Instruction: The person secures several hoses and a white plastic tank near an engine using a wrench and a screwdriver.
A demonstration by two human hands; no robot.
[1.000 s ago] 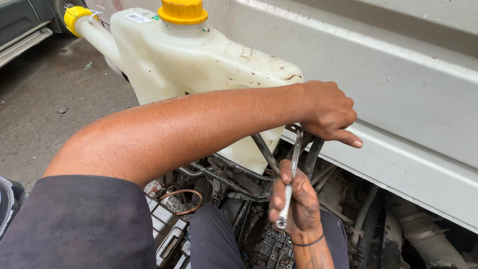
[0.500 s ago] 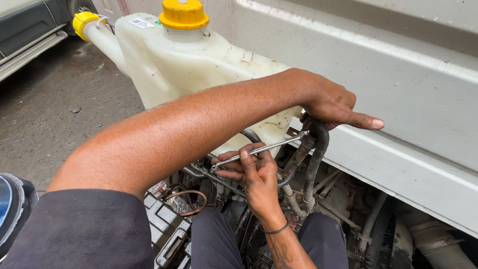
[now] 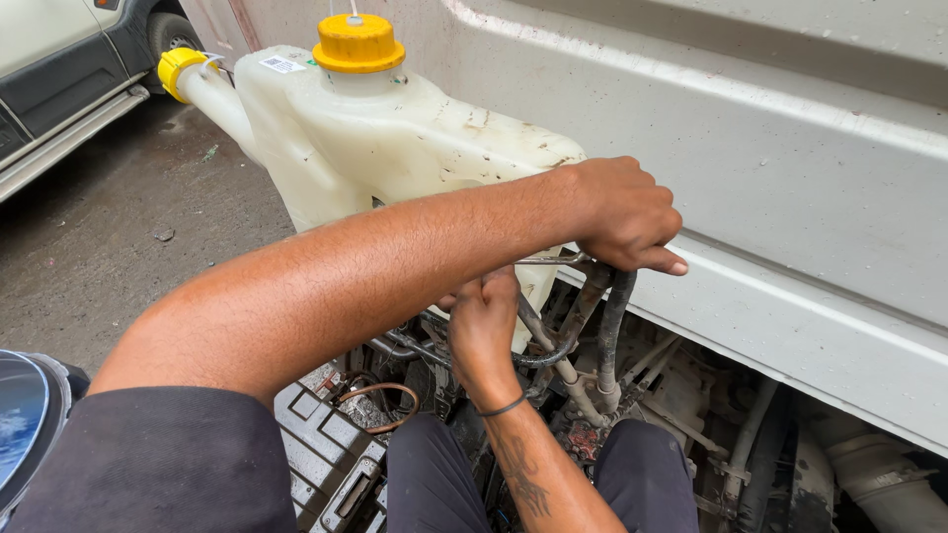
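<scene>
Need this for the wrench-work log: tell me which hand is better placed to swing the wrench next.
Right, probably. The right hand has its grip closed on the handle end of the wrench below the white tank. The left hand is curled over the far end, above the black hoses.

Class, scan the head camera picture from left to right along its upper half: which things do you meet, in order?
Parked vehicle → small yellow cap → large yellow cap on the white tank → left hand → grey body panel.
</scene>
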